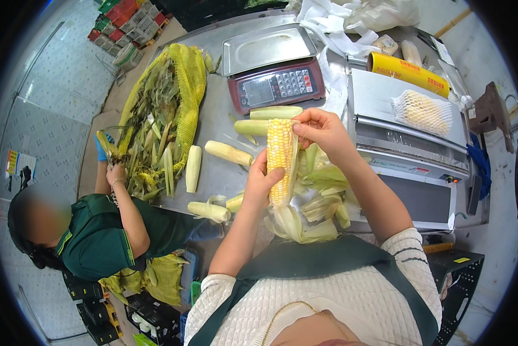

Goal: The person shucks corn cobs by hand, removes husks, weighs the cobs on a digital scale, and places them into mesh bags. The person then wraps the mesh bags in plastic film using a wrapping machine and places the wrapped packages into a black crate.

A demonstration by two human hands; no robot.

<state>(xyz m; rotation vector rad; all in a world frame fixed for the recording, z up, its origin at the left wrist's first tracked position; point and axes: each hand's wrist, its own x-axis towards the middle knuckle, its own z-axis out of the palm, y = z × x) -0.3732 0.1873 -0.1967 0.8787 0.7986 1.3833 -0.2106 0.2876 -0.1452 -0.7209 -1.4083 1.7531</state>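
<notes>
A corn cob point(280, 151) with yellow and white kernels stands nearly upright in my grasp. My left hand point(259, 179) is wrapped around its lower half, the thumb across the kernels. At the top end, the fingers of my right hand point(319, 129) pinch the cob's tip and the husk edge along its right side. Peeled husk leaves point(300, 227) hang from the base of the cob. Behind it lie two ears in pale green husk point(276, 113). More husk-covered ears point(228, 152) rest left of my hands, and loose husks point(326, 181) are heaped under my right forearm.
A scale point(276, 86) with a metal pan stands at the back of the steel table point(215, 101). To the right is a wrapping machine point(408, 142) bearing a film roll point(408, 73) and net-sleeved corn point(422, 112). At left, a co-worker point(107, 229) handles corn beside a yellow mesh sack point(189, 95).
</notes>
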